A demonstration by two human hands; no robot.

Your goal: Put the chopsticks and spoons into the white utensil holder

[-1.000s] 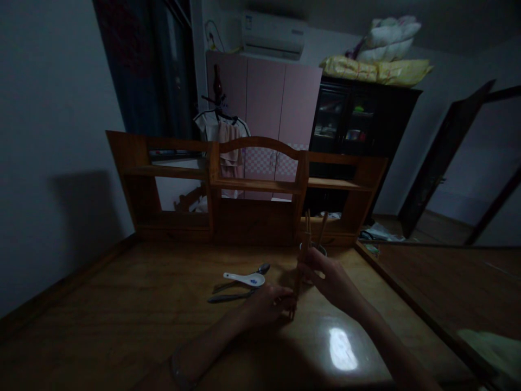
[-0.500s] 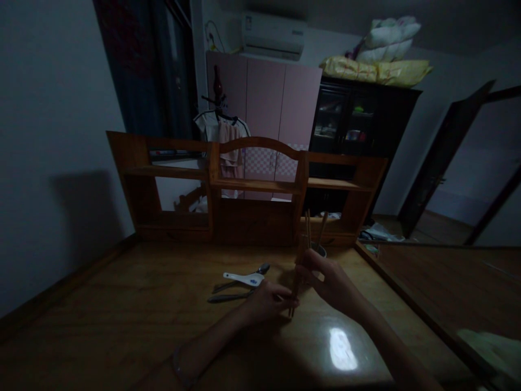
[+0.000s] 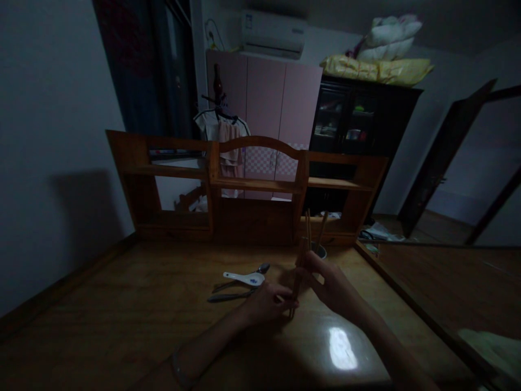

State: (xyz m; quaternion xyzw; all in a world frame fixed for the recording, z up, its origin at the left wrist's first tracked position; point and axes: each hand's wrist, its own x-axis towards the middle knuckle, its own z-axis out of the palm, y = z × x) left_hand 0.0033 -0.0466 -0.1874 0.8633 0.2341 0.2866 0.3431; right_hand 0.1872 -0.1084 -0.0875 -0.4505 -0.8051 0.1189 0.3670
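Note:
Between my two hands stands a bunch of wooden chopsticks [image 3: 297,288], nearly upright, with the lower ends close to the tabletop. My left hand [image 3: 268,304] pinches them near the bottom. Higher up, my right hand [image 3: 328,279] has its fingers closed around them. Behind my right hand is a cup [image 3: 321,251], mostly hidden, with more chopsticks [image 3: 322,231] sticking up out of it. Left of my left hand lie a white ceramic spoon [image 3: 243,278] with a blue pattern, a metal spoon [image 3: 264,268] and another metal utensil [image 3: 228,297], whose far end is hidden by my hand.
The wooden desk [image 3: 163,315] carries a wooden shelf unit [image 3: 256,186] along its back edge. A wall [image 3: 61,217] bounds the left side, and a raised wooden edge [image 3: 401,296] runs down the right. Light reflects off the desktop near my right forearm.
Both hands stay almost in place around the chopsticks. My right hand and the chopsticks' upper ends have shifted very slightly.

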